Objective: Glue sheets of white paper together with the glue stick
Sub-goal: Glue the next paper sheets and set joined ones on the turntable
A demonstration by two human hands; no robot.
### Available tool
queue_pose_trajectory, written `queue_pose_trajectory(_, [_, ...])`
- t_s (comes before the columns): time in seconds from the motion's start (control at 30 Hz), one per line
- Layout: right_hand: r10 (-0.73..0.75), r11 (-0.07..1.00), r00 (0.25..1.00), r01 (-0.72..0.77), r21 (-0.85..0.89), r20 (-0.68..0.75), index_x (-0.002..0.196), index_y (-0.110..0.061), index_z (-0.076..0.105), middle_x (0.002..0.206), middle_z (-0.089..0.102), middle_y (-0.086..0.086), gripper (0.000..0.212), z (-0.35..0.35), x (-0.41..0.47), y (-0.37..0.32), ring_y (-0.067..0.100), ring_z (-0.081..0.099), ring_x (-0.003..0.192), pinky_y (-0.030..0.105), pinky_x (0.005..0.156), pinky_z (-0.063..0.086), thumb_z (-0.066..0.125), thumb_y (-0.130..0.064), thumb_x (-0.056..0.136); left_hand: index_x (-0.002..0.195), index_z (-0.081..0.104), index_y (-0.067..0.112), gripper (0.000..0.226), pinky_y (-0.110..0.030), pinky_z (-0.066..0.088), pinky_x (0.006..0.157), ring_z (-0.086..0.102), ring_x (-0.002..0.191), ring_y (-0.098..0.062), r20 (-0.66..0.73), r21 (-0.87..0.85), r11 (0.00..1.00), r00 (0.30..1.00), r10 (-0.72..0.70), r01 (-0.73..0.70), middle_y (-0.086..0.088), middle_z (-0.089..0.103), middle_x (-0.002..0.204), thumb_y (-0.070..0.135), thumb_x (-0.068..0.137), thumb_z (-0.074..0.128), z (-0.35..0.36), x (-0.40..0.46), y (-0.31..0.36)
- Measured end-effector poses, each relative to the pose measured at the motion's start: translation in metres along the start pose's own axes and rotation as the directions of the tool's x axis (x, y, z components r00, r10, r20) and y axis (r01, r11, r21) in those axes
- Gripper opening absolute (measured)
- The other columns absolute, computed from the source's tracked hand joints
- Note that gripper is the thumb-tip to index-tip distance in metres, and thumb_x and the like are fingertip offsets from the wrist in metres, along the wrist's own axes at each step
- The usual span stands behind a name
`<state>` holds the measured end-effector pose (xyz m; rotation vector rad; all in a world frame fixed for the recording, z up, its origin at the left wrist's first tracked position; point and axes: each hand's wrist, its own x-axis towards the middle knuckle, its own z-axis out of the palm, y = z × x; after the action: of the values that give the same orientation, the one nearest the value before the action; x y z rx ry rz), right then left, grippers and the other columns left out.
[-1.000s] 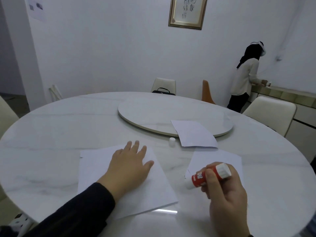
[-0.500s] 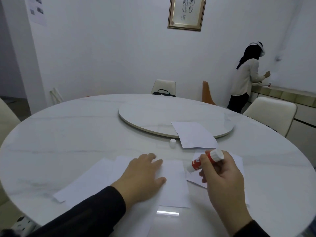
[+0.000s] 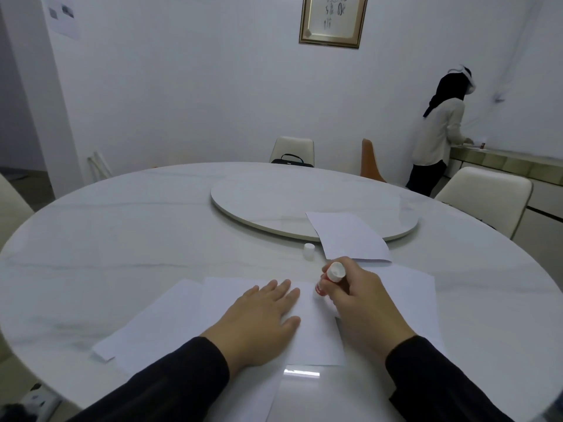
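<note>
Glue (image 3: 329,280) gripped upright in right hand (image 3: 362,303), tip down on paper (image 3: 313,327). Left hand (image 3: 259,321) open, flat on same paper. Before: glue tilted, up off paper.

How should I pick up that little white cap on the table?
Pinch the little white cap by its round sides, coming straight down from above. It stands upright on the table, apart from the paper, so both sides look free. The left hand seems handier; the right hand holds the glue stick.
</note>
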<state>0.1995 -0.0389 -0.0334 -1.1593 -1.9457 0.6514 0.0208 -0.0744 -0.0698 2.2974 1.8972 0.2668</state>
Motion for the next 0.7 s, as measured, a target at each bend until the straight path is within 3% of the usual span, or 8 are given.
queue_pose_trajectory(0.13, [-0.054,0.998,0.997,0.053,0.023,0.053,0.08,-0.018,0.057,0.078,0.071,-0.005,0.008,-0.012,-0.018,-0.006,0.007,0.064,0.074,0.023,0.069,0.052,0.059,-0.014,0.088,0.149,0.004,0.033,0.058,-0.027,-0.005,0.114,-0.004,0.146,-0.007,0.017,-0.011,1.0,1.0,-0.003,0.003,0.011,-0.002,0.16,0.045,0.095,0.022,0.0,0.001,-0.001])
queue_pose_trajectory(0.27, [-0.122,0.993,0.989,0.122,0.005,0.081,0.077,-0.023,0.056,0.077,0.069,-0.015,0.014,-0.021,-0.042,-0.011,0.0,0.061,0.068,0.007,0.063,0.042,0.059,-0.016,0.089,0.149,0.004,0.033,0.058,-0.027,-0.004,0.115,-0.004,0.146,-0.007,0.035,-0.013,1.0,0.999,-0.004,0.004,0.011,-0.003,0.159,0.044,0.096,0.022,-0.002,0.0,0.0])
queue_pose_trajectory(0.5, [-0.15,0.985,0.975,0.134,0.104,0.165,0.081,-0.025,0.059,0.081,0.067,-0.003,0.008,-0.033,-0.062,-0.012,0.013,0.06,0.071,0.018,0.066,0.048,0.061,-0.022,0.088,0.149,0.004,0.032,0.058,-0.027,-0.003,0.116,-0.004,0.146,-0.008,0.044,-0.011,1.0,0.999,-0.02,0.021,0.01,-0.003,0.16,0.045,0.096,0.023,-0.005,0.0,0.001])
queue_pose_trajectory(0.63, [-0.035,0.901,0.995,0.074,0.427,-0.098,0.081,-0.018,0.064,0.069,0.063,-0.001,0.021,-0.033,-0.061,-0.016,0.008,0.055,0.057,0.016,0.053,0.045,0.059,-0.037,0.075,0.148,0.015,0.03,0.06,-0.035,0.011,0.117,0.01,0.146,-0.015,0.001,0.031,0.995,0.995,-0.096,0.096,0.005,0.01,0.16,0.05,0.093,0.027,-0.007,0.006,0.009])
queue_pose_trajectory(0.7, [0.038,0.865,0.977,0.073,0.497,-0.209,0.082,-0.018,0.064,0.065,0.065,-0.004,0.02,-0.03,-0.057,-0.02,0.007,0.055,0.054,0.015,0.049,0.046,0.058,-0.037,0.077,0.147,0.023,0.028,0.06,-0.036,0.017,0.116,0.018,0.143,-0.018,-0.024,-0.067,0.99,0.992,-0.125,0.123,0.004,0.02,0.158,0.051,0.093,0.033,-0.019,0.013,0.01])
